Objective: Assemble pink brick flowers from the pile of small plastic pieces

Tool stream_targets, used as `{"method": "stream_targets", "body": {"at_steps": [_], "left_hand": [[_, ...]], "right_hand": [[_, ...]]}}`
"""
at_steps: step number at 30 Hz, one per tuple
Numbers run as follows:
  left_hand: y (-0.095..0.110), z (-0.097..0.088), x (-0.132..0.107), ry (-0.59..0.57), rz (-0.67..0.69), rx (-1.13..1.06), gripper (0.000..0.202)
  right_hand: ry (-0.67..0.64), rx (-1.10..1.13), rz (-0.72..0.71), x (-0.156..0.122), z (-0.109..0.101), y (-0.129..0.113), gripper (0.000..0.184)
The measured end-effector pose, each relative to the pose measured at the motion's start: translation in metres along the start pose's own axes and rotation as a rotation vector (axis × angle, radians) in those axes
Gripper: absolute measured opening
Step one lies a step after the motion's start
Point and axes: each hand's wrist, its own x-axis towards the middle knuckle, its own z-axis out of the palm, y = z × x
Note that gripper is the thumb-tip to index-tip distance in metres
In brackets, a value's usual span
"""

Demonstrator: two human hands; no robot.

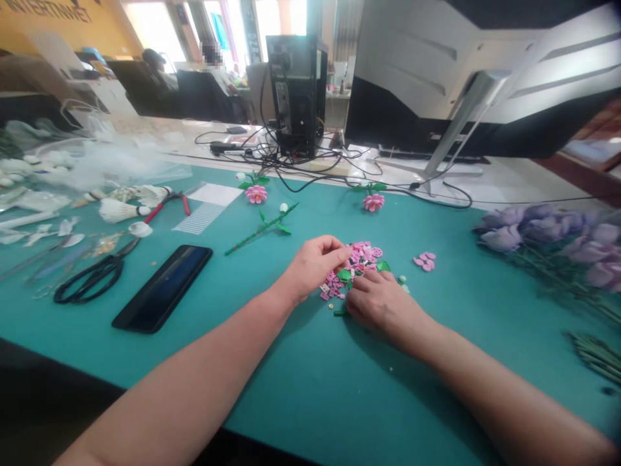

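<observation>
Left hand, pile of pink pieces, right hand on a green mat
Left thumb and forefinger nearly meet at the pile's left edge; the pile, without clear long axis, lies between and just beyond the hands, neither plainly nearer; right fingers curl at its near-right edge. Cannot tell what either holds.

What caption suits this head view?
Left hand and right hand at mostly pink pieces piled on a green mat.
</observation>
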Motion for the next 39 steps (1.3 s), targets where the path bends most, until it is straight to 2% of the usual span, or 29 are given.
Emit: {"method": "stream_targets", "body": {"at_steps": [8, 21, 33, 39], "left_hand": [[-0.003, -0.002, 0.001, -0.002, -0.012, 0.022, 0.024], [0.005, -0.004, 0.001, -0.015, -0.040, 0.090, 0.023], [0.006, -0.005, 0.000, -0.069, -0.049, 0.123, 0.025], [0.007, -0.003, 0.000, -0.089, -0.061, 0.129, 0.026]], "right_hand": [[0.090, -0.097, -0.050, 0.002, 0.009, 0.000, 0.017], [0.043, -0.006, -0.057, 0.003, 0.016, 0.006, 0.010], [0.033, -0.073, -0.140, 0.004, 0.009, 0.001, 0.019], [0.032, -0.077, -0.134, 0.004, 0.009, -0.001, 0.022]]}}
